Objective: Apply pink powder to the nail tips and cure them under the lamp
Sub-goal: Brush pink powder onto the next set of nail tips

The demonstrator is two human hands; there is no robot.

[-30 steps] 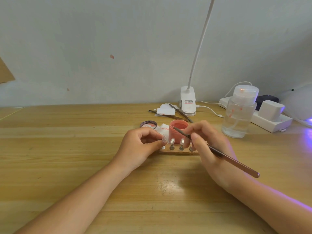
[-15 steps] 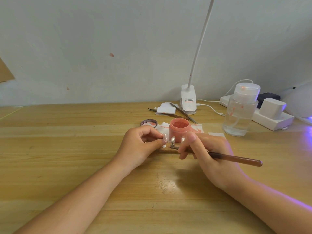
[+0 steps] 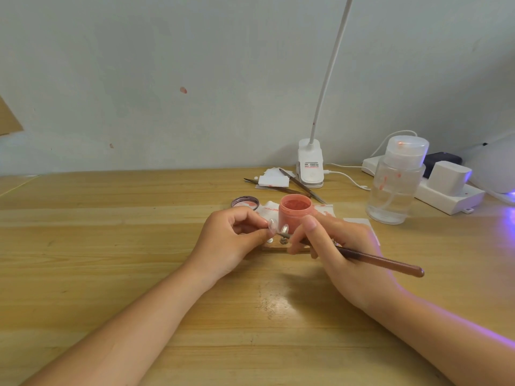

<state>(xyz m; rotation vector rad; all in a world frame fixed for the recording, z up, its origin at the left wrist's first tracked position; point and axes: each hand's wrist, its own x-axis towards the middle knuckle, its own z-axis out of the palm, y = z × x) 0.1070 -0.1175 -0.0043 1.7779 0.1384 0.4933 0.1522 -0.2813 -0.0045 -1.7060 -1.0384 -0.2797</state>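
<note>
An open jar of pink powder (image 3: 294, 211) stands at the table's middle. Just in front of it lies a small wooden holder (image 3: 274, 248) with clear nail tips on metal stands; one tip (image 3: 284, 229) shows between my hands, the rest hide behind my right hand. My left hand (image 3: 231, 240) pinches a clear nail tip (image 3: 271, 226) between thumb and forefinger. My right hand (image 3: 342, 254) grips a brown brush (image 3: 384, 263), whose tip reaches left to the pinched nail tip. The curing lamp (image 3: 496, 168) shows partly at the right edge, casting purple light.
The jar's lid (image 3: 245, 203) lies left of the jar, on white paper wipes (image 3: 326, 211). Behind are more tools (image 3: 302, 186), white pads (image 3: 273, 179) and a clip-on desk lamp (image 3: 310, 168). A clear pump bottle (image 3: 395, 188) and a white power strip (image 3: 446, 196) stand at the right.
My right hand has brought the brush down from the jar's mouth and leftward, so its tip now meets the nail tip in my left hand. My left hand has stayed in place.
</note>
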